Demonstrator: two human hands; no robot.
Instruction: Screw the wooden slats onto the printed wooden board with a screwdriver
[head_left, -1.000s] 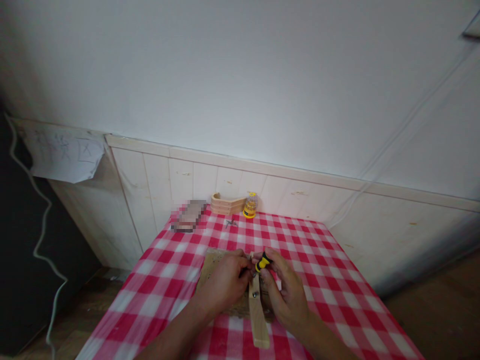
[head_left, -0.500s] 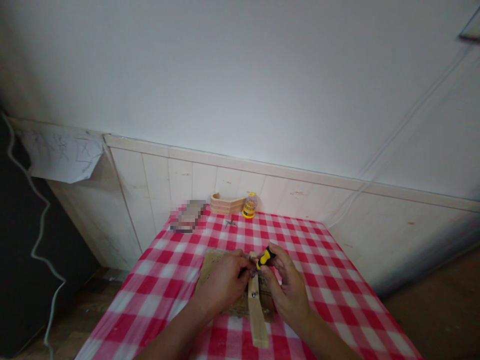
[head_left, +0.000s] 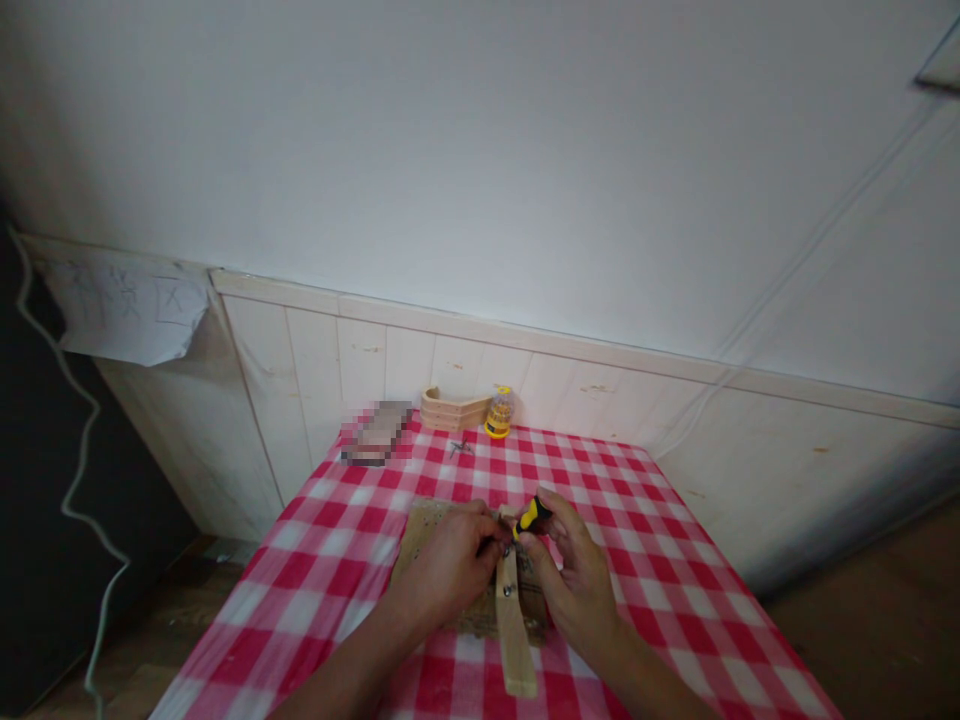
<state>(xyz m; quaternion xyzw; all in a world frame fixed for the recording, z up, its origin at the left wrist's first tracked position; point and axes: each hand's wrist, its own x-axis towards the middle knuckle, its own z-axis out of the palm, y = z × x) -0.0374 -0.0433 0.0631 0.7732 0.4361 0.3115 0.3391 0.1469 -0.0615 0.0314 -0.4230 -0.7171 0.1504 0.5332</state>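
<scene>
My right hand [head_left: 577, 580] is closed on a small yellow and black screwdriver [head_left: 532, 515], tilted with its tip end toward the wooden piece. That pale wooden piece [head_left: 516, 645] lies lengthwise in front of me, with a dark screw [head_left: 508, 591] showing on its upper face. At its far end, my left hand [head_left: 457, 555] has its fingers pinched together near the screwdriver's tip; the fingers hide what they grip. Under the wood lies a worn brown board [head_left: 412, 540], partly covered by my left hand. The screwdriver's tip is hidden by the fingers.
At the table's back stand curved wooden pieces [head_left: 454, 410] and a clear yellow-based container [head_left: 499, 412]. Several small dark screws [head_left: 462, 448] lie before them. A blurred-out flat object [head_left: 379, 432] is at the back left. The checked tablecloth [head_left: 300, 590] meets a panelled wall [head_left: 600, 395].
Both hands stay in nearly the same place, with the screwdriver still at the wood's far end. Only slight finger and camera shifts show.
</scene>
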